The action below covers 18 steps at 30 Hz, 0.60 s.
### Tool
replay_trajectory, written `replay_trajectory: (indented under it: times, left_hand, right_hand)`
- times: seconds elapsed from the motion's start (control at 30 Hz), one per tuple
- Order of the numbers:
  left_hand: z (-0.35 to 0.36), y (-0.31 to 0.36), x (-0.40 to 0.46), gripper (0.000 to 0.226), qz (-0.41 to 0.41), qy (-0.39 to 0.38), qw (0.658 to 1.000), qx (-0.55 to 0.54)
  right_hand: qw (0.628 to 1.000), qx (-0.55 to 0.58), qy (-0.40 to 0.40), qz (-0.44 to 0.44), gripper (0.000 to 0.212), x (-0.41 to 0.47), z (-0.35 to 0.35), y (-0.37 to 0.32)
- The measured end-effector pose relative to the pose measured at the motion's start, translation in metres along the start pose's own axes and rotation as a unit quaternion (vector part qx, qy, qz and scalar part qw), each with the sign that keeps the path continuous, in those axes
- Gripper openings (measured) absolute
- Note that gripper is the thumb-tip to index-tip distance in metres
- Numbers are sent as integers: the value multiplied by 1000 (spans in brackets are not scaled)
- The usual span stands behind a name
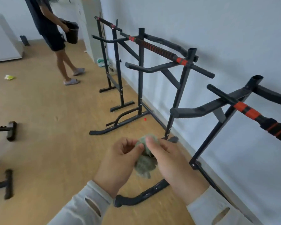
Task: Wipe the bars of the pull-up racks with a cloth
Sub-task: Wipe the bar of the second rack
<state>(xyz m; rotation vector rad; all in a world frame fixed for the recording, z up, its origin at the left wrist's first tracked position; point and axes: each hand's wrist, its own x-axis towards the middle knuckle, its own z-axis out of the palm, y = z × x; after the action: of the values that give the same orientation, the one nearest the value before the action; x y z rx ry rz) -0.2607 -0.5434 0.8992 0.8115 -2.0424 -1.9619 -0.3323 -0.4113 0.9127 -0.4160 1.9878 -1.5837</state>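
A crumpled grey-green cloth (144, 164) hangs between my two hands at the lower middle of the head view. My left hand (120, 161) pinches its left edge with thumb and curled fingers. My right hand (172, 163) grips its top, thumb laid over the bunched fabric. Three black pull-up racks stand in a row along the white wall: the nearest rack (234, 101) at the right with an orange-and-black grip bar (263, 120), a middle rack (141, 65) with a red-striped bar (157, 49), and a far rack (115, 51). Both hands are off the bars.
A person (52, 30) in dark clothes stands at the far left holding a black bucket (72, 32). Black equipment feet (10, 130) lie at the left on the wooden floor. The nearest rack's curved foot (141, 196) lies under my hands. Small litter (9, 77) lies on the floor.
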Motion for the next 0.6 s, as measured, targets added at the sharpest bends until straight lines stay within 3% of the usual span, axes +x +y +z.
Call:
replay_trajectory:
  times: [0.07, 0.13, 0.27, 0.43, 0.53, 0.6]
  left_hand:
    - [-31, 1, -5, 16, 16, 28, 999, 8]
    - [-65, 0, -10, 23, 20, 63, 998, -7]
    - [-134, -14, -13, 31, -44, 128, 979, -152]
    - [-203, -28, -23, 52, -109, 89, 944, -298]
    - [-233, -35, -28, 62, -100, 47, 974, -198]
    - [-250, -39, -26, 46, -101, 98, 984, -113]
  right_hand:
    - [1000, -6, 8, -17, 30, 2, 30, -3]
    - [999, 31, 28, -4, 33, 3, 60, -6]
    - [990, 119, 68, 38, 44, 12, 112, -6]
    - [988, 150, 31, 21, 52, 16, 170, -16]
    - [993, 112, -11, -31, 46, 18, 196, -24]
    - [997, 51, -18, -54, 31, 21, 210, -28]
